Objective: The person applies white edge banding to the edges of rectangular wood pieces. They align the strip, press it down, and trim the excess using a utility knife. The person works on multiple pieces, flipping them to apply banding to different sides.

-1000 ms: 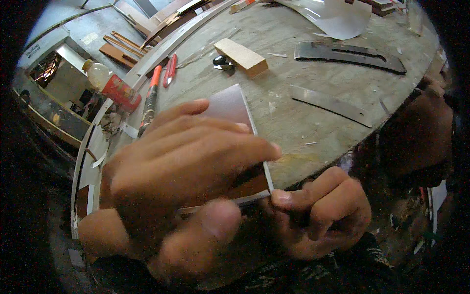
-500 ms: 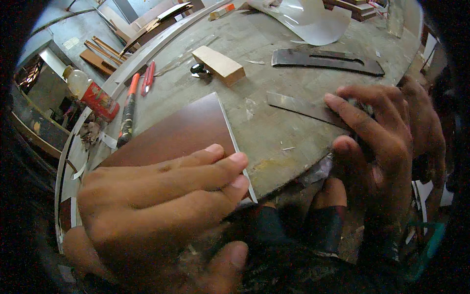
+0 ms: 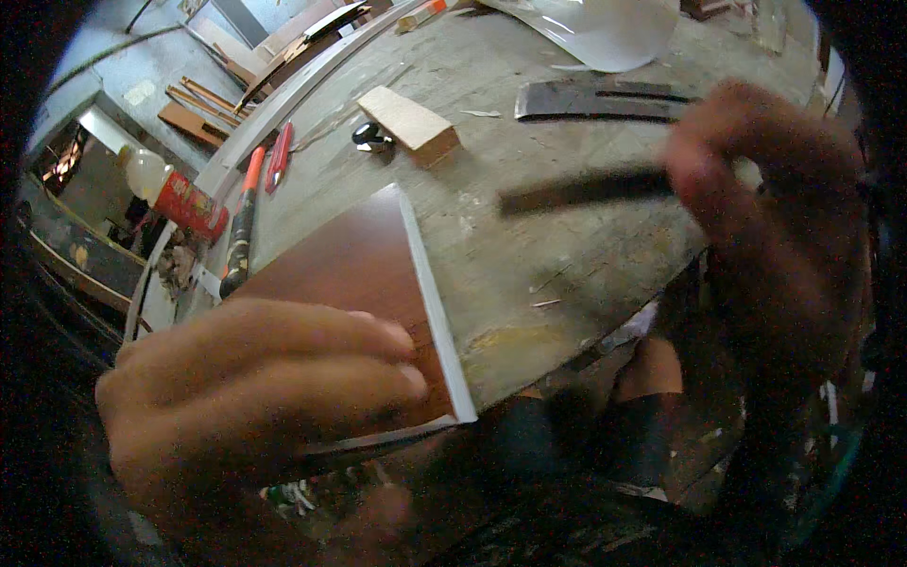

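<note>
A brown wood-grain board (image 3: 350,255) with a white edge strip lies at the near side of the worktable. My left hand (image 3: 255,378) grips it, fingers together across its top and the thumb below the table-edge side. In my right hand (image 3: 765,180) is a flat metal blade (image 3: 586,192), raised over the table to the right of the board and pointing left; hand and blade are blurred by motion. Behind it a dark slotted plane iron (image 3: 567,102) lies flat, its right end hidden by my right hand.
On the worktable (image 3: 529,255) are a pale wood block (image 3: 408,123), a small black-and-silver object (image 3: 371,138), a red cutter (image 3: 279,159) and an orange-and-black handled tool (image 3: 246,213). A red-labelled bottle (image 3: 179,194) stands at the left. A translucent sheet (image 3: 605,33) lies far back.
My right hand has picked the metal blade up off the table and swung it upward. The left hand has drawn back left from the board's white edge, which now shows more.
</note>
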### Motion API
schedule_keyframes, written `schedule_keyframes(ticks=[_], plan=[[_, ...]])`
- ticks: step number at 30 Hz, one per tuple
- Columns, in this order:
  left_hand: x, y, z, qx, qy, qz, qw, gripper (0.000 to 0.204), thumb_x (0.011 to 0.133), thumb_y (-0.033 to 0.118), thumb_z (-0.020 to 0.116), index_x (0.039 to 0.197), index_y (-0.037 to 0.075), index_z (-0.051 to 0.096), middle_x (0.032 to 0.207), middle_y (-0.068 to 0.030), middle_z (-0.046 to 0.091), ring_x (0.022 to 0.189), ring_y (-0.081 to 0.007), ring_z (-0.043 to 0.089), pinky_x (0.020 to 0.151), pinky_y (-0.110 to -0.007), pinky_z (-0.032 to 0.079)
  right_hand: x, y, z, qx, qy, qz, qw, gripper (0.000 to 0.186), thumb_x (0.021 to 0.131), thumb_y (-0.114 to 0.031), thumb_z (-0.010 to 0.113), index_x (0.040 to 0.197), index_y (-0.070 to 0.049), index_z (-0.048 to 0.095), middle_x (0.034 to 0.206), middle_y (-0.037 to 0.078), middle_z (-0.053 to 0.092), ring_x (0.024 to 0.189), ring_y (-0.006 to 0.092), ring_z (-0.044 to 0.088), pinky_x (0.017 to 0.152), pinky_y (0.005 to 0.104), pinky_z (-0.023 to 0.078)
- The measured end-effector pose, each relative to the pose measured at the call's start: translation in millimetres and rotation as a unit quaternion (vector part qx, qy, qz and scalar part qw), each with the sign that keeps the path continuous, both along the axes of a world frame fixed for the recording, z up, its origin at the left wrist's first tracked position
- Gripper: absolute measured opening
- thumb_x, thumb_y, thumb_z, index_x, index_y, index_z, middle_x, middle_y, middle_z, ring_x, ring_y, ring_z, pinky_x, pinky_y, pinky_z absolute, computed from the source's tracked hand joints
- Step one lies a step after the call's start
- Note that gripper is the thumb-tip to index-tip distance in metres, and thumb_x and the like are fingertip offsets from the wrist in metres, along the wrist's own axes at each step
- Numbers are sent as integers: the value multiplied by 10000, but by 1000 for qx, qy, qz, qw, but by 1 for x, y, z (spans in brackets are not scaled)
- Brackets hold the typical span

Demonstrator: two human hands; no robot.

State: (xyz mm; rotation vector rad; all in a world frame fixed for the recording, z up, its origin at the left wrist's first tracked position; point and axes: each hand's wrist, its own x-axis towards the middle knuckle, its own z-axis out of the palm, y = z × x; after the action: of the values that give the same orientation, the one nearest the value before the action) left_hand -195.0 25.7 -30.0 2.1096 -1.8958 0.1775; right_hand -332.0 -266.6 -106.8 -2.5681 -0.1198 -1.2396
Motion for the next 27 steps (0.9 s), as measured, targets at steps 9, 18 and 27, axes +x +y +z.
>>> schedule_keyframes(ticks=[9, 18, 27], plan=[[1, -29, -3, 55, -57, 107, 991, 770, 674, 324, 818, 1313, -59, 621, 1208, -256, 636, 1163, -403, 645, 1044, -485, 501, 52, 20, -34, 228, -37, 161, 960, 241, 888, -279, 789, 958, -49, 773, 892, 78, 739, 800, 189, 655, 759, 344, 517], [14, -34, -3, 86, -66, 142, 984, 963, 582, 333, 899, 1401, -42, 557, 1249, -234, 575, 1166, -400, 605, 1025, -480, 494, 93, 13, 27, 287, 197, 268, 898, 287, 898, -289, 792, 941, -6, 770, 835, 67, 737, 759, 140, 650, 713, 299, 512], [51, -33, 6, 74, -73, 40, 994, 1146, 505, 354, 978, 1464, -51, 497, 1286, -229, 513, 1162, -408, 571, 993, -467, 500, 127, 14, 62, 274, 360, 253, 855, 309, 906, -275, 796, 935, 31, 772, 786, 58, 738, 723, 87, 644, 668, 249, 506]])
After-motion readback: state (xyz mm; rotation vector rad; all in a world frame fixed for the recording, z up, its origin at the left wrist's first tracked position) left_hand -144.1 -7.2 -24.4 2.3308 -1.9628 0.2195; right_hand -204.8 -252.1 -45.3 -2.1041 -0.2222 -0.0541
